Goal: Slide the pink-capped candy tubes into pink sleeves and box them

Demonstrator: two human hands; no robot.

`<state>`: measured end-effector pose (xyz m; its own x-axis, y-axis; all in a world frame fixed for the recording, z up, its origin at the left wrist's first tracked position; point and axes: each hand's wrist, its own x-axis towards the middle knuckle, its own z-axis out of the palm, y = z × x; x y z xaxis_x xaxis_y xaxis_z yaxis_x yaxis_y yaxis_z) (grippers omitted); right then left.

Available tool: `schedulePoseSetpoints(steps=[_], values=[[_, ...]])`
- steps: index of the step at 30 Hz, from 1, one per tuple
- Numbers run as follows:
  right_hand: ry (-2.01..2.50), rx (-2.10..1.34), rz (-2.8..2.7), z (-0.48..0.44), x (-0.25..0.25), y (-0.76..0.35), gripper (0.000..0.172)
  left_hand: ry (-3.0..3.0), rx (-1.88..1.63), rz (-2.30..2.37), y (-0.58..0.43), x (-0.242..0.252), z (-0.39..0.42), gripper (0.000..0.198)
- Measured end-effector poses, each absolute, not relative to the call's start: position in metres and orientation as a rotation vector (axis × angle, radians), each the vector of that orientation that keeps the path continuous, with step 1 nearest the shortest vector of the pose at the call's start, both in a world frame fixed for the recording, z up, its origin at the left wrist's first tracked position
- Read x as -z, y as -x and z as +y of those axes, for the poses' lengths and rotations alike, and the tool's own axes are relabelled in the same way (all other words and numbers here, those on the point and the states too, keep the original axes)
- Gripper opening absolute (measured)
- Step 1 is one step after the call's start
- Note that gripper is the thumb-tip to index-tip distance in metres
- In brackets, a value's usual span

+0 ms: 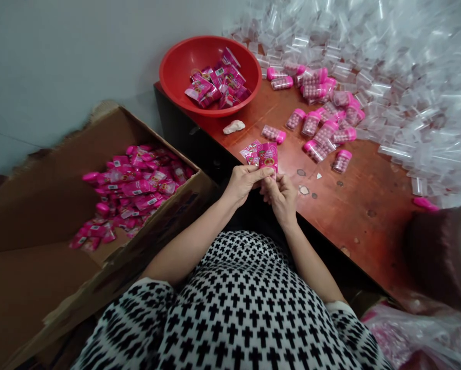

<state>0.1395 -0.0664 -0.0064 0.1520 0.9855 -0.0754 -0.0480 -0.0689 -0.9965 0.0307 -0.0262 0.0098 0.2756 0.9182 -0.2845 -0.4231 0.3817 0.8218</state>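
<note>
Two flat pink sachets (261,155), fanned slightly and held upright just above the near edge of the counter (369,205), pinched at their lower edge between both hands. Left hand (244,182): fingers closed on the lower left corner, thumb laid across the front face. Right hand (280,194): fingers curled together just under the same edge, touching the left hand; exact contact with the sachets partly hidden. Judged light, thin and pliable, with glossy film likely slippery between bare fingertips; contents not discernible, so no firm squeezing advisable. Best taken by the sealed margin, pinched flat between thumb and forefinger, as the broad printed face would buckle or slide. Behind, on the counter: red bowl (210,74) with more sachets of the same kind; small capped vials with pink lids (323,128) lying scattered; heap of clear empty vials (388,67) along the far and right side; crumpled white scrap (234,126) near the bowl. Beside the counter, to the left: open cardboard box (41,205) holding a loose pile of pink packets (132,190).
</note>
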Motion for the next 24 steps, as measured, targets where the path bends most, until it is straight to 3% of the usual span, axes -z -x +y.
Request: schedulePoseSetpoints(steps=[3, 9, 17, 21, 24], values=[[1.311, -1.080, -1.088, -0.065, 0.006, -0.140, 0.026, -0.683, -1.030, 0.882, -0.030, -0.011, -0.028, 0.031], [1.066, -1.387, -0.986, -0.069, 0.008, -0.145, 0.043, -0.518, -1.052, 0.871, -0.019, -0.013, -0.022, 0.033], [1.095, -1.361, -0.856, -0.058, 0.006, -0.142, 0.035, -0.566, -1.023, 0.758, -0.027, -0.009, -0.042, 0.027], [1.100, -1.404, -0.913, -0.057, -0.001, -0.143, 0.030, -0.399, -1.338, 0.842, 0.006, -0.029, -0.047, 0.026], [1.123, -1.344, -0.932, -0.059, -0.001, -0.151, 0.024, -0.297, -1.651, 0.966, 0.036, -0.040, -0.043, 0.039]])
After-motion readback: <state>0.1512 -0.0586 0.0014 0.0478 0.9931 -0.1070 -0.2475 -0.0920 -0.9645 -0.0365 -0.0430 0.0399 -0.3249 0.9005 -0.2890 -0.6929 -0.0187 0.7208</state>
